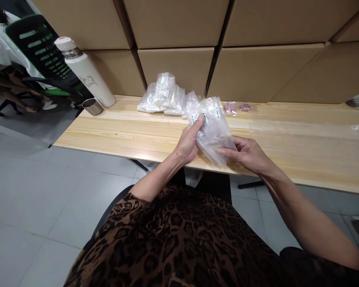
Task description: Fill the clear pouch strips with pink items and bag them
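Both hands hold a clear plastic bag [214,131] with small dark print, raised over the front edge of the wooden table [131,135]. My left hand [189,143] grips its left side, thumb lying across the front. At the bag's lower right, my right hand [247,153] pinches the plastic between thumb and fingers. Whether anything is inside the bag I cannot tell. Behind it lies a pile of clear plastic bags [164,93]. Two small clear packets with something pinkish, one of them a pink packet [229,108], lie to the right of the pile.
Stacked cardboard boxes [176,65] wall off the table's back. At the left end stand a white thermos bottle [91,75] and a metal cup [92,107]. Clear plastic sheeting [311,131] covers the right part. A seated person and a green-black chair [42,48] are at far left.
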The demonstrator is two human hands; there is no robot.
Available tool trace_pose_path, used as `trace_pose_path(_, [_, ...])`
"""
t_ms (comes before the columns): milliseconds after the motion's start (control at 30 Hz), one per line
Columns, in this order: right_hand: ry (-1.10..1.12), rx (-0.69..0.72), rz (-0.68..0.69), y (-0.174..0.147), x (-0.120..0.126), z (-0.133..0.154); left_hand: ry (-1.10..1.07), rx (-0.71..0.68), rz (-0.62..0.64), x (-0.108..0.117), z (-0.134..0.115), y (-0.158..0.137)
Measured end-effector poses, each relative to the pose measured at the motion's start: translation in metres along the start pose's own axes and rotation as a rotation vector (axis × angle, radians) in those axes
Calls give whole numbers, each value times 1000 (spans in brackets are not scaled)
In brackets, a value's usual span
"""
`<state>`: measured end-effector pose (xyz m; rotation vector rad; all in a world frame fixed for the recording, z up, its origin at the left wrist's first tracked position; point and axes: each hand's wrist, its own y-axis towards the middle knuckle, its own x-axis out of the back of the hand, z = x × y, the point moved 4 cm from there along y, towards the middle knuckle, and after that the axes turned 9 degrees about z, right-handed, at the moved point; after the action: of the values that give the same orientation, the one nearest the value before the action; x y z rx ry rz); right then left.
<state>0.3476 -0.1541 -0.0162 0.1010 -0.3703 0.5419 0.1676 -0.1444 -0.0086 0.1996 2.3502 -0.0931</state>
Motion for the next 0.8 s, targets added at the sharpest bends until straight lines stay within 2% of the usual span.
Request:
trace_pose_path(67, [-196,81,-136,-4,4,7,-10,-46,-19,0,-9,0])
trace_pose_path(133, [-431,225,-384,-17,4,23,-13,-152,-61,2,-20,1])
trace_pose_path(200, [-525,378,-603,-35,-5,39,9,-296,-99,6,-29,4])
trace_pose_path(233, [-466,399,-607,-39,-12,43,30,-371,-104,8,-32,6])
trace_pose_path(267, [-332,369,-532,-40,-21,44,58,-441,-94,10,-33,7])
trace_pose_path(367, [309,69,-104,-24,-51,33,194,-543,27,13,-26,5])
trace_pose_path(400, [503,-20,-12,-19,-58,30,258,-530,90,13,-20,3])
trace_pose_path(433, [661,-66,18,-13,-61,28,319,-501,145,13,-15,-1])
trace_pose_path(500, [862,-82,-31,-2,-59,24,401,-422,202,12,-5,-11])
trace_pose_path(567, [953,-70,-134,7,-55,19,422,-346,202,12,1,-20])
trace_pose_path(633, [976,-60,-221,13,-56,12,463,-310,177,12,0,-24])
trace_pose_path(733, [929,-14,-292,20,-62,3,701,-364,99,17,-10,-23])
trace_pose_path(800, [882,26,-323,23,-65,1,758,-330,91,23,-12,-17])
